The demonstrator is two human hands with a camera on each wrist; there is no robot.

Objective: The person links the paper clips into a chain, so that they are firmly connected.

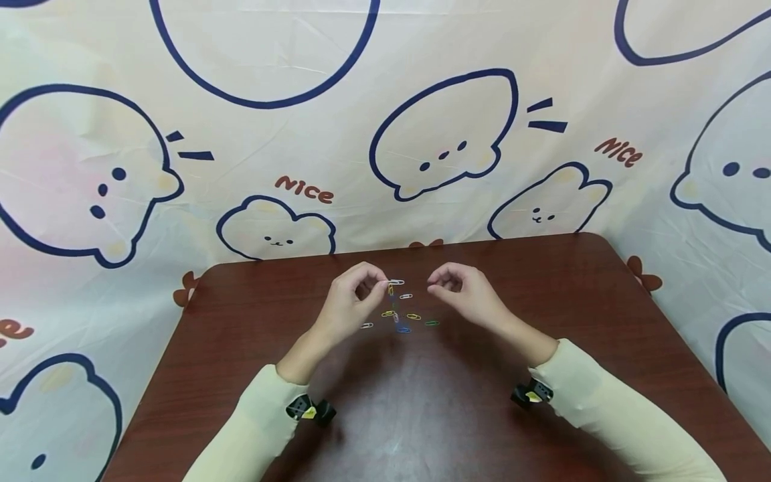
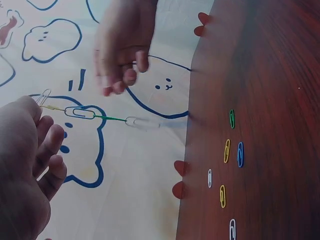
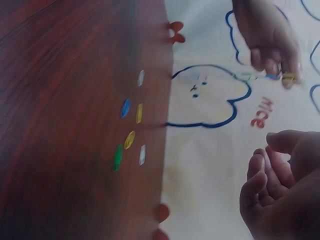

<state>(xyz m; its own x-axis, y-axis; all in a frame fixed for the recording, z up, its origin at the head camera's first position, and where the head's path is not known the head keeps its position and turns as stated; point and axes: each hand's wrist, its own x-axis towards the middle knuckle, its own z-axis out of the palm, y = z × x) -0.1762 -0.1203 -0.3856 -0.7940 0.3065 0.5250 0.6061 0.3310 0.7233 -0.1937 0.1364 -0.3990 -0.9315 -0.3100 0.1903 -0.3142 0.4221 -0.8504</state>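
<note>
Above the table my left hand (image 1: 352, 298) pinches a white paper clip (image 1: 395, 282) between thumb and forefinger. From that clip hangs a linked chain of paper clips, among them a yellow clip (image 2: 51, 107), a blue clip (image 2: 80, 113) and a green clip (image 2: 110, 118); its lower end is blurred in the left wrist view. To the right of the chain, apart from it, my right hand (image 1: 470, 294) hovers with fingers loosely bent and nothing between them. Nearest below it on the table lies a loose green clip (image 1: 432, 323).
Loose paper clips lie on the dark wood table (image 1: 397, 415): a blue clip (image 2: 240, 154), two yellow, including a yellow clip (image 1: 413, 316), and two white, including a white clip (image 1: 367, 325). A printed cloth (image 1: 355, 147) with cartoon outlines hangs behind the table's far edge.
</note>
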